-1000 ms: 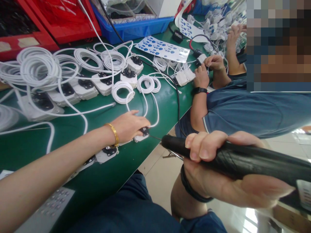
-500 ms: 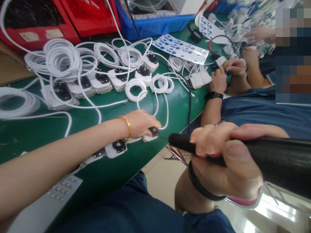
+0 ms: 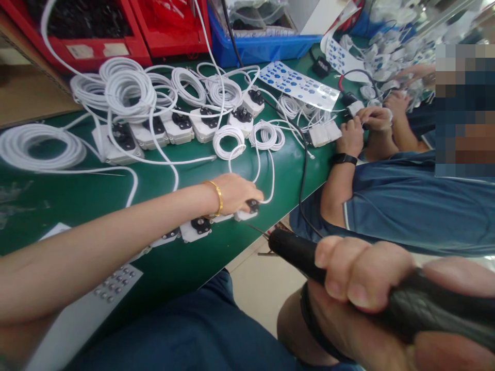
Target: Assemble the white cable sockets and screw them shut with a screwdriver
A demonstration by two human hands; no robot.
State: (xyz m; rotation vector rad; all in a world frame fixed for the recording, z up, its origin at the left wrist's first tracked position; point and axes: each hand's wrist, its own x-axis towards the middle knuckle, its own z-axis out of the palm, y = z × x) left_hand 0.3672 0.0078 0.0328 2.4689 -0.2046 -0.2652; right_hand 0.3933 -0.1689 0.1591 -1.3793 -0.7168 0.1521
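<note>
My left hand (image 3: 236, 193), with a gold bracelet at its wrist, is closed on a small white box with a black fitting (image 3: 252, 205) at the near table edge. Its fingertips rest around the black fitting. In my right hand (image 3: 361, 273) is a black electric screwdriver (image 3: 292, 250), gripped around its body. The thin bit (image 3: 258, 230) points left, just below the held box and seemingly apart from it. More white boxes (image 3: 196, 230) stand in a row beside and partly under my left forearm. A thin white cable (image 3: 273, 178) loops behind the held box.
Coiled white cables (image 3: 129, 95) and white boxes (image 3: 180, 129) line the green table (image 3: 216, 255). Red bins (image 3: 170, 31) and a blue bin (image 3: 266, 50) stand behind. A screw tray (image 3: 118, 283) lies lower left. A co-worker's hands (image 3: 351, 135) work at right; a black cord (image 3: 303, 180) hangs between.
My right hand and the screwdriver have dropped lower, and the bit has moved from the box's right side to just below it. My left hand stays on the box. The view has shifted left.
</note>
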